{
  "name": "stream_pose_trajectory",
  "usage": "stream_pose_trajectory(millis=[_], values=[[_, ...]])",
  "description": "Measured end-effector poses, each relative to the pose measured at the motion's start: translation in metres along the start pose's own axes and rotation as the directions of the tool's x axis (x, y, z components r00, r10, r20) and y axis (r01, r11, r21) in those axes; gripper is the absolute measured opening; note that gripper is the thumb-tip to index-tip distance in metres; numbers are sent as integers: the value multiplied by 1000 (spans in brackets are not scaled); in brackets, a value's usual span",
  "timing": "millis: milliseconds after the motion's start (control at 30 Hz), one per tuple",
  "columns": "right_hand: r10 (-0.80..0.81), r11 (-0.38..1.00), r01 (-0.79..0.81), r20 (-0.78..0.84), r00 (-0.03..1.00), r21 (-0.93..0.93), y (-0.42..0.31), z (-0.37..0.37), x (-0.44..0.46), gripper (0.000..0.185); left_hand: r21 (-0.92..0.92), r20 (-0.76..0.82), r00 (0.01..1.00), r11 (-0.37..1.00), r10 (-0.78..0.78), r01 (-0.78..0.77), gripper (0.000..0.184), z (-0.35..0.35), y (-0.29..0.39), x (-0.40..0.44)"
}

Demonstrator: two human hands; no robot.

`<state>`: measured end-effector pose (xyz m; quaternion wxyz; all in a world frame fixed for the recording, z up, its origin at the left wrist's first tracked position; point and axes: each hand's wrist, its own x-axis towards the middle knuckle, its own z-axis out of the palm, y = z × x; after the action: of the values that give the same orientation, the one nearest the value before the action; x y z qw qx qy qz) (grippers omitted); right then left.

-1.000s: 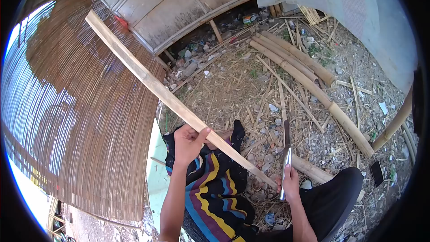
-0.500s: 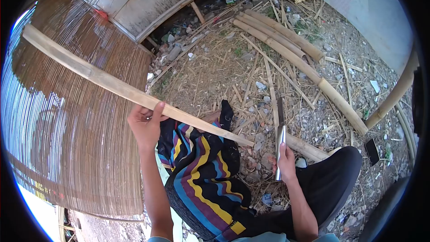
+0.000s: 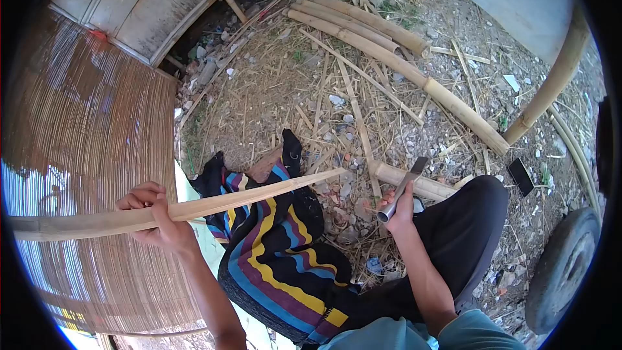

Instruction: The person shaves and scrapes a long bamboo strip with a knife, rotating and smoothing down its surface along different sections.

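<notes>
My left hand [image 3: 159, 217] is closed around a long split bamboo strip [image 3: 240, 199]. The strip runs from the left edge of view across the striped cloth [image 3: 285, 285], narrowing to a pointed end over the ground. In my right hand [image 3: 400, 206] is a knife [image 3: 411, 178] with a shiny metal tube handle, its flat blade pointing up and away from me. Blade and strip are apart. Just beyond the right hand, a bamboo pole [image 3: 431, 188] lies by my bent knee. The cloth is draped across my lap and leg.
Several bamboo poles [image 3: 382, 52] lie on the littered ground ahead. A slatted bamboo screen [image 3: 97, 155] stands at left. On the right are a phone [image 3: 520, 177], a leaning bamboo pole [image 3: 551, 97] and a wheel [image 3: 565, 272]. Stone bits and bamboo scraps cover the ground.
The strip's far left end has swung down, so it lies nearly level, and my left hand has moved left and down. The knife has tilted from upright to slanting right. The view has shifted right.
</notes>
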<state>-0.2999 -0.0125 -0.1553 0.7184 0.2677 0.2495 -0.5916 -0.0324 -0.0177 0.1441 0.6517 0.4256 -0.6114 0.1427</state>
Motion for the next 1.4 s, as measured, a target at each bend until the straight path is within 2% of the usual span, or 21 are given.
stream_pose_trajectory(millis=[33,133,167,233,300,367,500,700,833,933,1033,1067,1100,1167,1200,1233,1267,1300,1333,1367,1400], values=[[-7,1000,7,-12,1000,-1,-2,1,-2,49,-128,5,998,989,68,-67,22,8,-1,-8],[-187,976,180,-55,981,-122,-5,4,-5,48,-244,-16,997,968,-71,65,22,13,17,-34],[-190,976,180,-72,979,-121,-7,4,-4,48,-287,-8,990,949,-140,131,23,11,22,-39],[-233,961,226,-28,972,-162,-11,5,-3,52,-254,-24,986,955,-167,155,24,19,23,-45],[-228,961,220,-31,973,-165,-12,5,-3,51,-114,-76,984,981,-164,155,25,28,27,-51],[-225,960,224,13,974,-169,-14,5,-3,51,-101,-73,980,979,-184,177,25,29,24,-62],[-213,961,206,-16,977,-185,-15,4,-7,51,-80,-5,974,971,-227,226,24,32,21,-82],[-219,956,217,9,976,-196,-21,2,-7,50,-132,-43,962,956,-269,261,28,35,20,-86],[-234,953,225,-18,972,-203,-22,2,-6,49,-196,77,948,927,-310,319,23,28,9,-82],[-231,954,225,-9,973,-198,-22,4,-2,49,-292,139,889,839,-437,458,17,25,11,-77],[-237,934,217,-38,971,-282,-18,3,-6,51,-390,74,879,798,-470,460,20,19,7,-62],[-230,910,207,-21,973,-360,-16,4,-9,51,-377,88,897,819,-432,432,25,14,1,-56],[-222,878,200,-1,975,-436,-13,5,-13,51,-375,86,898,821,-432,431,25,12,-4,-49],[-224,753,176,5,975,-634,8,3,-26,47,-339,-48,908,862,-416,377,30,12,-13,-37],[-205,671,196,75,976,-715,25,-4,-33,42,-301,-131,898,880,-419,367,35,14,-26,-33],[-160,550,190,120,980,-814,39,-11,-44,37,-298,-137,898,882,-418,365,35,11,-37,-32],[-126,346,240,208,970,-907,53,-25,-47,34,-337,-88,861,828,-502,448,37,6,-46,-32],[-54,208,259,253,966,-943,65,-38,-52,36,-370,-36,815,765,-579,527,39,2,-55,-32],[-97,-175,369,389,916,-913,77,-44,-56,40,-326,-159,779,777,-607,539,42,3,-65,-29],[-76,-227,399,425,902,-888,89,-49,-62,43,-323,-166,781,781,-603,534,42,-1,-74,-28],[-49,-221,397,417,908,-891,103,-49,-68,41,-297,-257,745,784,-615,545,41,-6,-83,-28]])
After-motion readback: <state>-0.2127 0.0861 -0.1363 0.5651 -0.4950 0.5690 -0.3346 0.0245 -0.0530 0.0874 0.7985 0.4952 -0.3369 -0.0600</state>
